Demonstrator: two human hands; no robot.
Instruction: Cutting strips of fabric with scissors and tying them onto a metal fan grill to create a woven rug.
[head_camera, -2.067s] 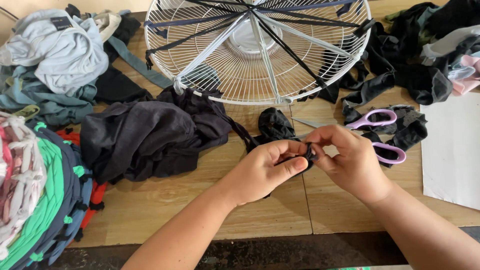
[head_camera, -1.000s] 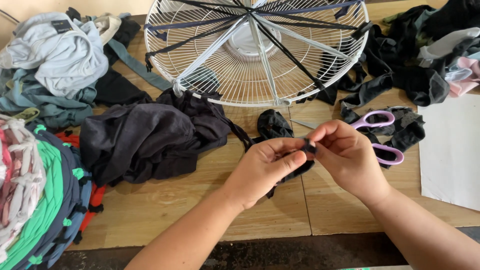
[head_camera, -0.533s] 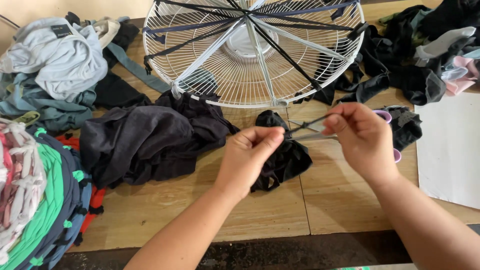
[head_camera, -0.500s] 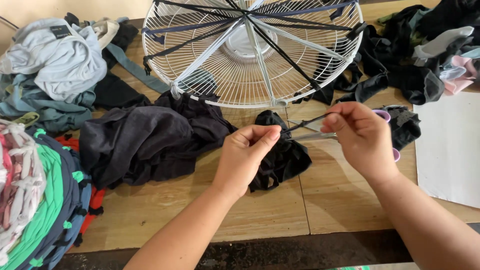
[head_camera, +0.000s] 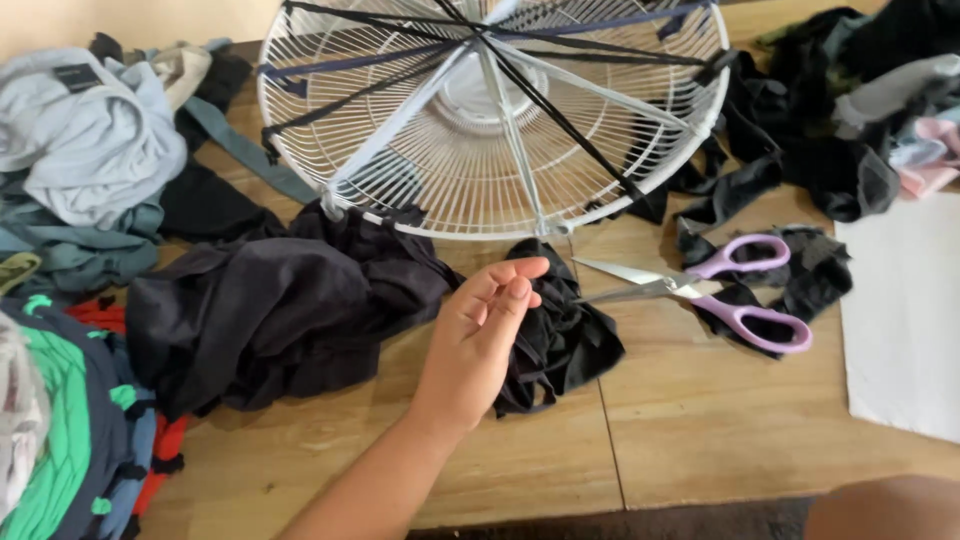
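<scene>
1. Head view. I take the white wire fan guard (head_camera: 490, 110) as my landmark; it lies flat on the wooden table (head_camera: 700, 420), with dark and pale fabric strips stretched across it like spokes.
2. My left hand (head_camera: 480, 340) hovers just below the guard's near rim. Its fingers are loosely curled and part open; thumb and forefinger are close at the tips, but I cannot tell whether they pinch anything.
3. A small black fabric scrap (head_camera: 560, 330) lies on the table just below the guard's rim, beside and partly under my left hand. Whether the hand touches it, I cannot tell.
4. My right hand is out of frame; only a bit of bare arm (head_camera: 880, 510) shows at the bottom right corner, well away from the guard. Finger state there: cannot be seen.
5. Scissors with purple handles (head_camera: 700, 290) lie open to the lower right of the guard, handles resting on black cloth.
6. A large dark garment (head_camera: 270, 310) is heaped at the guard's lower left.
7. Left of the guard: a pale blue-grey clothing pile (head_camera: 80, 150).
8. Right of the guard: more black cloth (head_camera: 830, 150) and a white sheet (head_camera: 900, 320).
</scene>
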